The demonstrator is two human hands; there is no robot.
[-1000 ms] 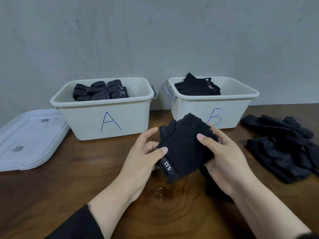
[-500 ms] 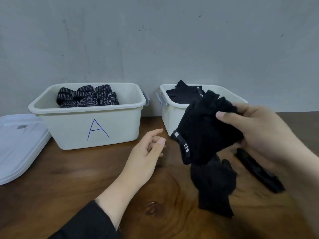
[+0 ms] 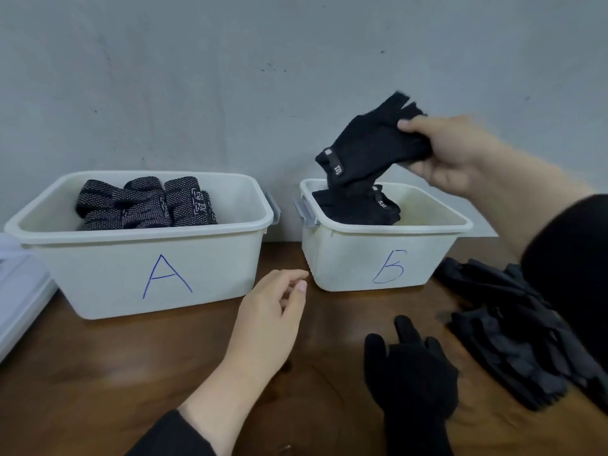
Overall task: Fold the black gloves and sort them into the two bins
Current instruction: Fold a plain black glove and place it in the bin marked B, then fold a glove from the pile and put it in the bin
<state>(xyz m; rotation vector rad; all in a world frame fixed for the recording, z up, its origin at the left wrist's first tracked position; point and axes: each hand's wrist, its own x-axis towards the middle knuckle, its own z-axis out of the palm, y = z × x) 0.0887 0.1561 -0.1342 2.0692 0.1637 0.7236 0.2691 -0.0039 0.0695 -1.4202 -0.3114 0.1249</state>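
Note:
My right hand grips a folded black glove in the air, just above the back left part of bin B. Plain black gloves lie inside bin B under it. Bin A on the left holds several folded dotted black gloves. My left hand hovers over the table in front of the gap between the bins, fingers loosely apart and holding nothing. One flat black glove lies on the table near me.
A pile of loose black gloves lies on the wooden table to the right of bin B. A white lid sits at the left edge. A grey wall stands right behind the bins.
My right hand has lifted the folded glove up and away, from in front of bin B to above it. My left hand let go of it and stayed low over the table.

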